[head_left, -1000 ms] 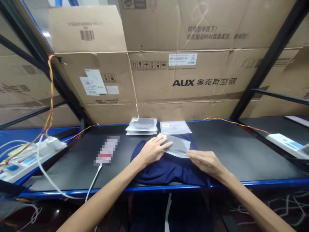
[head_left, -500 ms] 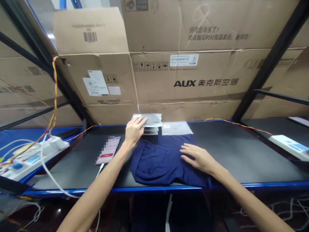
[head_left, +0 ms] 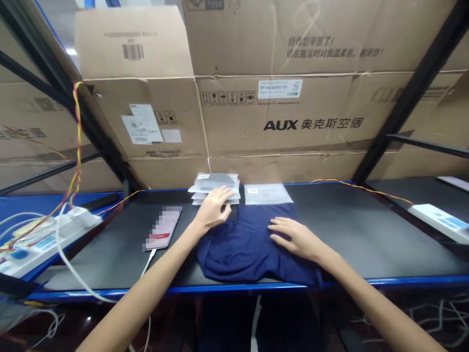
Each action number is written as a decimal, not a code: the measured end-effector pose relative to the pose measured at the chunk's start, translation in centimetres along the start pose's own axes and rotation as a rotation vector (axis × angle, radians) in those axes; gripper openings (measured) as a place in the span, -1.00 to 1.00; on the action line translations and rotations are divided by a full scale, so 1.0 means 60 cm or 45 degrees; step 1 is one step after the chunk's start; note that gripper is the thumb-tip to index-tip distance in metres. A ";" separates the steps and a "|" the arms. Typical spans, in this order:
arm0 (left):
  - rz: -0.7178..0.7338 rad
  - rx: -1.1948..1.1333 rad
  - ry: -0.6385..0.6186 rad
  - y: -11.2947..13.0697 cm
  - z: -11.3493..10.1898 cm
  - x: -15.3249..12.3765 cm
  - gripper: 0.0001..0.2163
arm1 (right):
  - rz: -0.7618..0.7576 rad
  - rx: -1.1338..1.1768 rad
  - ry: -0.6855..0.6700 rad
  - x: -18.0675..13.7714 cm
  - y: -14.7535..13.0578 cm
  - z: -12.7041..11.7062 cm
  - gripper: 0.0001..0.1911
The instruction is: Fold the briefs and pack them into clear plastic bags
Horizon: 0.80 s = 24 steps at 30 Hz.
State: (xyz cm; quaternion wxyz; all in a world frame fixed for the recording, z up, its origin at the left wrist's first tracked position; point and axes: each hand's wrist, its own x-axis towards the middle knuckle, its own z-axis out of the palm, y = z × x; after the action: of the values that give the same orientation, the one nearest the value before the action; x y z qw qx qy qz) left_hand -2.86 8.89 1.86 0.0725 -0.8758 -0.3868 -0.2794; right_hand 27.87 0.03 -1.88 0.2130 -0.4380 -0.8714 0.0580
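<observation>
A navy blue garment (head_left: 238, 254) lies partly folded on the dark table, near its front edge. My right hand (head_left: 295, 238) rests on the garment's right part, fingers spread and flat. My left hand (head_left: 213, 209) is at the front of a stack of frosted plastic bags (head_left: 216, 183), its fingers apart and overlapping the stack's edge; whether they touch it I cannot tell. Another frosted bag (head_left: 269, 194) with a small white label lies flat to the right of the stack, just behind the garment.
A phone (head_left: 166, 229) on a white cable lies left of the garment. Power strips (head_left: 40, 247) with plugs and cords sit at the left, and a white power strip (head_left: 441, 222) at the right. Cardboard (head_left: 234, 127) walls the back, between black metal posts (head_left: 399, 98).
My left hand has come off the top of the bag stack, moving toward me and slightly right. The stack's top bag sits further left. My right hand has shifted slightly left on the garment.
</observation>
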 end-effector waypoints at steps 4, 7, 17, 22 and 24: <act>0.169 -0.188 -0.445 0.049 0.017 -0.027 -0.57 | 0.042 0.018 -0.121 0.020 -0.002 -0.001 -0.45; 0.128 -0.212 -0.581 0.062 0.027 -0.044 -0.46 | 0.069 -0.014 -0.231 0.030 -0.002 0.001 -0.31; 0.111 -0.243 -0.576 0.055 0.031 -0.053 -0.45 | 0.084 0.015 -0.296 0.032 0.010 0.009 -0.27; 0.119 -0.255 -0.544 0.054 0.035 -0.057 -0.45 | 0.086 0.019 -0.267 0.030 0.012 0.012 -0.29; 0.121 -0.264 -0.538 0.053 0.035 -0.058 -0.45 | 0.086 0.021 -0.273 0.030 0.011 0.013 -0.29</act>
State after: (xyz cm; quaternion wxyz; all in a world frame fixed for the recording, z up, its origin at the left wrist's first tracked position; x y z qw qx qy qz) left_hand -1.58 5.22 -1.48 -0.0874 -0.9348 -0.3210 -0.1242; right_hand 27.07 1.90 -2.21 0.1201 -0.4568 -0.8734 0.1187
